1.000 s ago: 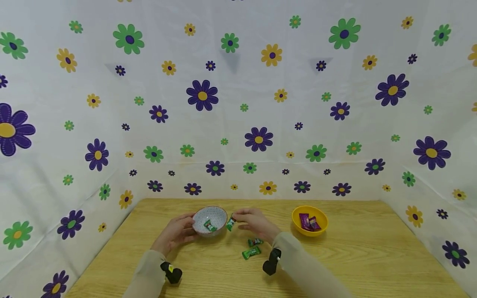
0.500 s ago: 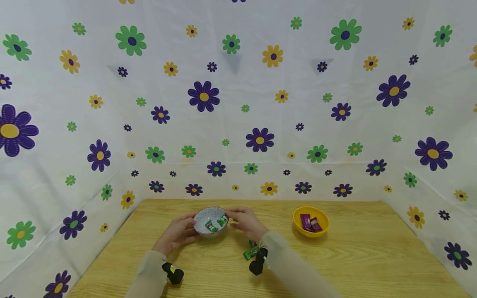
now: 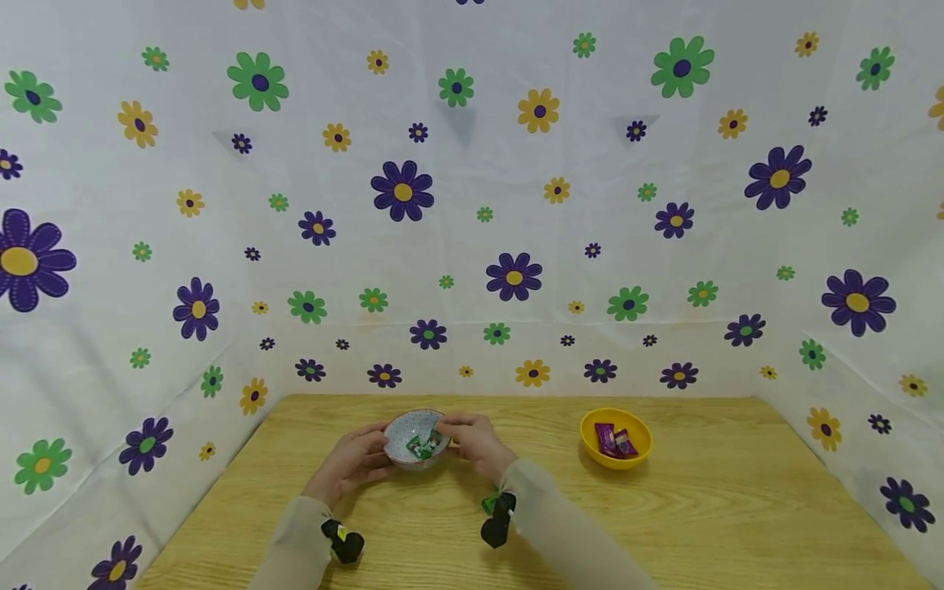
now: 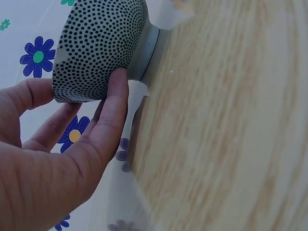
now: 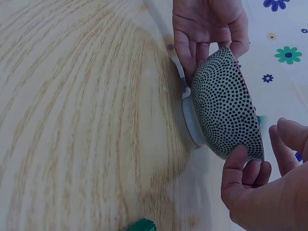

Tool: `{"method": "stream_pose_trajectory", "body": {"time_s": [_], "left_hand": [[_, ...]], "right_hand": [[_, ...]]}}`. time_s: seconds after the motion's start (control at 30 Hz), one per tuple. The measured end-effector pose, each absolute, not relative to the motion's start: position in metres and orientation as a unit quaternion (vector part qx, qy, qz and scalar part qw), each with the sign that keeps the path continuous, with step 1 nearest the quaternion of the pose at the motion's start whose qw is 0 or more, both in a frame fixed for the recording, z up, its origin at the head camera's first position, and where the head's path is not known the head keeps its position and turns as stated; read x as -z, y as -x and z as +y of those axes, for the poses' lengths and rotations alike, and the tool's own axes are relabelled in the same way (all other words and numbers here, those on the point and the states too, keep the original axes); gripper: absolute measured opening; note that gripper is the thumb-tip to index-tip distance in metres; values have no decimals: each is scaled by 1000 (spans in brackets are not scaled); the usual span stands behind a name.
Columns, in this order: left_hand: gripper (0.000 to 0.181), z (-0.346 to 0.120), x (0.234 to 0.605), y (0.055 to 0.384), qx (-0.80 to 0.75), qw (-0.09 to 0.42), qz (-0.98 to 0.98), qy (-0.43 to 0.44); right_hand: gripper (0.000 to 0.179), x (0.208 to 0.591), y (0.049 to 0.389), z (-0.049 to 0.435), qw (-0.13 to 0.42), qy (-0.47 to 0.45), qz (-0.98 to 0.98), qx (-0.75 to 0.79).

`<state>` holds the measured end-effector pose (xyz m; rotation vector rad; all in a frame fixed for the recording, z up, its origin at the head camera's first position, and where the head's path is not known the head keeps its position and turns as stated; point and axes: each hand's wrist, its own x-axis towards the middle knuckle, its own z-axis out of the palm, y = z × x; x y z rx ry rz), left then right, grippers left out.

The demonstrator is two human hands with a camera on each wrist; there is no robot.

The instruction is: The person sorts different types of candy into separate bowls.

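A patterned bowl point(image 3: 398, 430) stands towards the back left of the table, with green-wrapped candies point(image 3: 422, 447) inside. My left hand point(image 3: 348, 467) holds its left side: in the left wrist view the thumb is at the rim and a finger lies under the dotted outer wall. My right hand point(image 3: 475, 447) is at the right rim, fingertips over the edge beside the candies. The right wrist view shows some of its fingers touching the bowl's outside, and no candy visible between finger and thumb. Another green candy point(image 3: 488, 504) lies on the table, partly hidden by the right wrist.
A yellow bowl point(image 3: 615, 460) with purple-wrapped candies point(image 3: 608, 441) stands to the right on the wooden table point(image 3: 708, 508). White cloth point(image 3: 472, 238) printed with flowers hangs behind the table and along both sides. A black device point(image 3: 498, 524) is strapped on each wrist.
My right hand has moved left to the patterned bowl with a green candy, which now lies in it beside another. The left hand stays at the bowl.
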<state>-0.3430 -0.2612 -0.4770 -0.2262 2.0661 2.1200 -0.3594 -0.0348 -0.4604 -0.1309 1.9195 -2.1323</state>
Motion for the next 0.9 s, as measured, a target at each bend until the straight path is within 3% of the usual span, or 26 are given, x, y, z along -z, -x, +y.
{"method": "stream_pose_trajectory", "body": {"time_s": [0.9], "left_hand": [[51, -264, 480, 345, -701, 87, 704, 75]], "right_hand": [[40, 468, 372, 9, 217, 117, 642, 725]]}}
